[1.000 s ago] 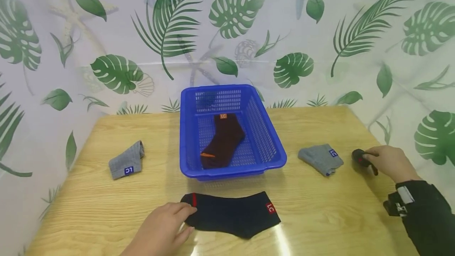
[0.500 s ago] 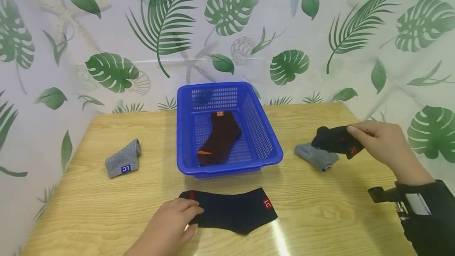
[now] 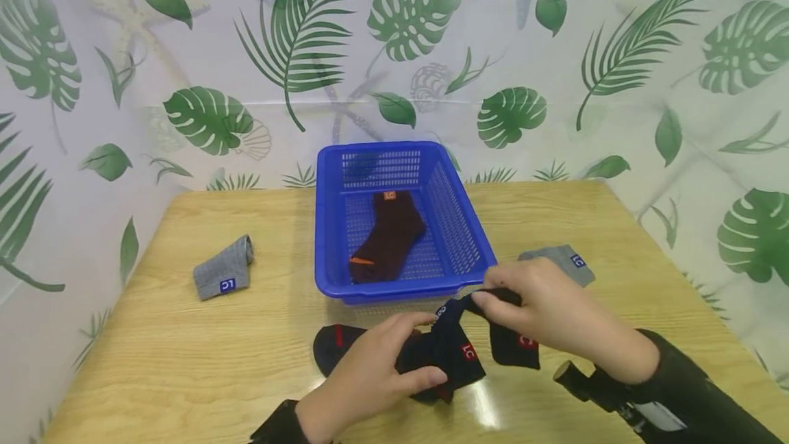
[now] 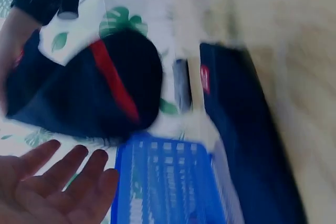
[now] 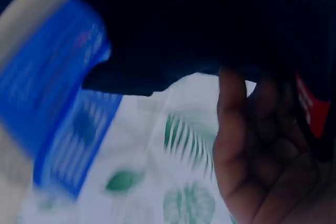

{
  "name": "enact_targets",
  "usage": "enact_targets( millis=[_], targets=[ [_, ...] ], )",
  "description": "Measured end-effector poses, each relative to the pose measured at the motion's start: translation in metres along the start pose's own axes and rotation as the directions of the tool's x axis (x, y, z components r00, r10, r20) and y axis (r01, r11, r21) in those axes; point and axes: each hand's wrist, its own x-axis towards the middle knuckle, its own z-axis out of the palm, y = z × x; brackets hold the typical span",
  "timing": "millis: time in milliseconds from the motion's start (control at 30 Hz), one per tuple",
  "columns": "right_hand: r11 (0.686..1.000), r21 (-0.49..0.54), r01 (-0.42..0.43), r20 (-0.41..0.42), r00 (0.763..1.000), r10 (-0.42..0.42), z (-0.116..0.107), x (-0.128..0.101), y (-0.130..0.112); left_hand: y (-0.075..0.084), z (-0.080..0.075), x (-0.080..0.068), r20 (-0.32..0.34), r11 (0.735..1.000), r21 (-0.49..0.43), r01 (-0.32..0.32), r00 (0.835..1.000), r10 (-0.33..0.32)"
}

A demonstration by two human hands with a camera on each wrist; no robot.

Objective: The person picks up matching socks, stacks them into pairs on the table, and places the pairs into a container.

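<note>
A navy sock [image 3: 327, 348] with a red stripe and a red LC tag lies flat on the wooden table [image 3: 185, 355] in front of the blue basket [image 3: 477, 252]. My right hand [image 3: 542, 310] pinches a second navy sock [image 3: 514, 348] and holds it just above the flat one. In the right wrist view my fingers [image 5: 262, 156] curl under that sock [image 5: 210, 24]. My left hand [image 3: 388, 365] hovers over the flat sock, its fingers reaching towards the held one. In the left wrist view its palm [image 4: 52, 182] is spread and holds nothing, with the held sock [image 4: 89, 98] above it.
A maroon sock [image 3: 391, 235] with orange marks lies inside the basket. One folded grey sock [image 3: 223, 269] sits at the table's left, and another [image 3: 564, 260] lies right of the basket, behind my right hand. A leaf-print curtain hangs behind the table.
My right hand picked a navy sock up from the table's right side and carried it left and down over the flat sock. My left hand shifted right from the flat sock's toe towards it.
</note>
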Motion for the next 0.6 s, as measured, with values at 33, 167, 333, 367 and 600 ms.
enact_targets(
  millis=[33, 167, 333, 367, 600],
  targets=[
    [0.999, 0.032, 0.004, 0.021, 1.0, -0.005, 0.004, 0.002, -0.004, 0.001, 0.003, 0.003, 0.015, 1.0, -0.009, 0.011, 1.0, -0.011],
    [0.995, 0.093, -0.021, 0.101, 0.995, 0.011, 0.013, 0.007, -0.012, -0.006, 0.011, 0.005, 0.003, 0.999, 0.011, 0.043, 0.999, -0.043],
    [0.995, 0.075, -0.065, 0.169, 0.984, 0.051, 0.014, 0.005, -0.005, -0.028, 0.0, -0.004, -0.059, 0.996, 0.027, 0.081, 0.995, -0.079],
    [0.994, 0.072, -0.078, 0.198, 0.978, 0.063, 0.014, 0.004, -0.002, -0.032, -0.005, -0.006, -0.068, 0.995, 0.017, 0.094, 0.993, -0.092],
    [0.993, 0.045, -0.106, 0.389, 0.918, 0.081, 0.026, -0.005, 0.02, -0.053, -0.036, -0.025, -0.126, 0.977, -0.124, 0.175, 0.974, -0.19]
  ],
)
